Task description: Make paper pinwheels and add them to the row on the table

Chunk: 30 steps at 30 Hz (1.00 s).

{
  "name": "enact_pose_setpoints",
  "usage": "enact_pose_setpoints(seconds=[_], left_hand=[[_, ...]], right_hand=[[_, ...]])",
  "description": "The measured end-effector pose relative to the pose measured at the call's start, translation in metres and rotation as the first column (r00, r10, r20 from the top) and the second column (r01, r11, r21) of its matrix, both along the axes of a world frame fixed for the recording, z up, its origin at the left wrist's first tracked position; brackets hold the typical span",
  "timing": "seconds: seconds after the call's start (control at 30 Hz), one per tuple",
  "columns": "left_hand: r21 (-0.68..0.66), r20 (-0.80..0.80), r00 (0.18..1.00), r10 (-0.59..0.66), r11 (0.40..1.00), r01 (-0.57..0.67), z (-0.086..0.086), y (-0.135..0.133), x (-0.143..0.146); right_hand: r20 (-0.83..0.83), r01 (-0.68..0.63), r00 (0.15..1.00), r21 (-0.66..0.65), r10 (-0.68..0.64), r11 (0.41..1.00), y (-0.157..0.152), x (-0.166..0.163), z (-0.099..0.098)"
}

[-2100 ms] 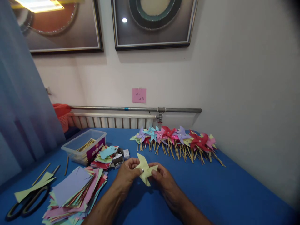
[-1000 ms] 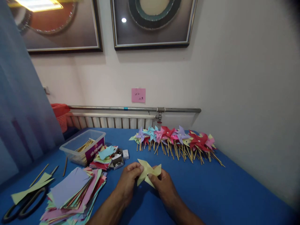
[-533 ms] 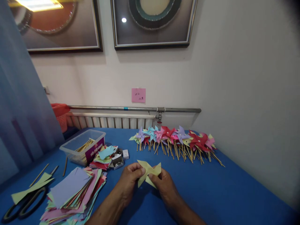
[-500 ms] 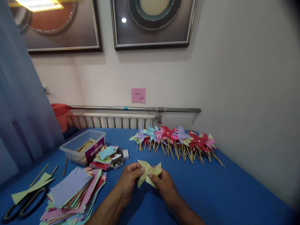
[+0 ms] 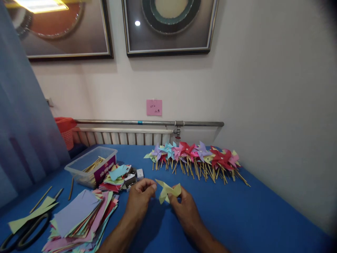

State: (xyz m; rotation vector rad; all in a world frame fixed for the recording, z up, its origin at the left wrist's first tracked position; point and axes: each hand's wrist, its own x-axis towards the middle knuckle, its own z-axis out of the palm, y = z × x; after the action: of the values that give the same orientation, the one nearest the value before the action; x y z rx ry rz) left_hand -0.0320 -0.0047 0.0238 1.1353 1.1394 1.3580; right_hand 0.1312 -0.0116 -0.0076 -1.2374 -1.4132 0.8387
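My right hand (image 5: 184,205) pinches a pale yellow paper pinwheel (image 5: 163,189) at its middle, thumb on the near face. Its blades are folded inward, and no stick shows on it. Just left of the pinwheel, apart from it, is my left hand (image 5: 142,196). Its thumb and forefinger are drawn together; whether anything small lies between them I cannot make out. Close beyond the left hand lie small open boxes (image 5: 130,180) of metal pins and a pile of coloured paper pieces (image 5: 118,172).
Finished pinwheels (image 5: 186,151) on sticks lie in a row at the back. To the left are a plastic tub (image 5: 105,151) of sticks, stacked coloured paper (image 5: 76,212) and black-handled scissors (image 5: 34,232) under yellow paper. A curtain (image 5: 23,133) hangs at far left, above the blue table (image 5: 237,218).
My left hand has let go of the yellow pinwheel and drawn back to the left. My right hand keeps hold of it, and the paper has tilted. The view has shifted slightly.
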Motion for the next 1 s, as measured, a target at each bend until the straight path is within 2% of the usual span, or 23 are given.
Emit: enact_pose_setpoints(seconds=[0.1, 0.23, 0.33, 0.47, 0.57, 0.67, 0.73, 0.8, 0.9, 1.0], left_hand=[[-0.072, 0.046, 0.989, -0.139, 0.987, 0.142, 0.0, -0.004, 0.004], [-0.084, 0.139, 0.961, -0.239, 0.964, 0.252, -0.004, -0.008, 0.01], [-0.073, 0.151, 0.952, -0.266, 0.958, 0.279, -0.008, -0.008, 0.01], [-0.051, 0.118, 0.963, -0.24, 0.968, 0.248, -0.014, -0.003, 0.01], [-0.012, 0.001, 0.994, -0.11, 0.994, 0.11, -0.014, -0.002, 0.008], [0.193, -0.219, 0.97, 0.108, 0.979, -0.066, -0.01, -0.007, 0.004], [0.359, -0.376, 0.914, 0.156, 0.933, -0.012, -0.009, -0.011, 0.001], [0.439, -0.503, 0.855, 0.124, 0.889, 0.129, -0.011, -0.014, 0.0], [0.432, -0.573, 0.817, 0.058, 0.869, 0.242, -0.016, -0.014, 0.001], [0.406, -0.54, 0.841, 0.029, 0.884, 0.23, -0.018, -0.012, 0.002]], right_hand=[[0.119, 0.009, 0.993, 0.067, -0.017, 0.998, -0.006, -0.001, 0.003], [0.242, 0.004, 0.969, 0.161, -0.044, 0.987, -0.01, -0.002, 0.004], [0.267, -0.025, 0.963, 0.208, -0.033, 0.978, -0.009, -0.001, 0.005], [0.293, -0.049, 0.956, 0.243, -0.025, 0.969, -0.008, 0.0, 0.005], [0.297, -0.039, 0.954, 0.219, -0.029, 0.975, -0.007, 0.0, 0.004], [0.278, -0.023, 0.96, 0.15, -0.02, 0.988, -0.006, 0.0, 0.003], [0.26, -0.025, 0.965, 0.114, -0.006, 0.993, -0.005, 0.0, 0.002], [0.253, -0.034, 0.968, 0.102, 0.007, 0.994, -0.005, 0.0, 0.001], [0.259, -0.075, 0.965, 0.103, 0.046, 0.992, -0.006, 0.0, 0.001], [0.252, -0.099, 0.965, 0.089, 0.073, 0.991, -0.006, 0.0, 0.002]])
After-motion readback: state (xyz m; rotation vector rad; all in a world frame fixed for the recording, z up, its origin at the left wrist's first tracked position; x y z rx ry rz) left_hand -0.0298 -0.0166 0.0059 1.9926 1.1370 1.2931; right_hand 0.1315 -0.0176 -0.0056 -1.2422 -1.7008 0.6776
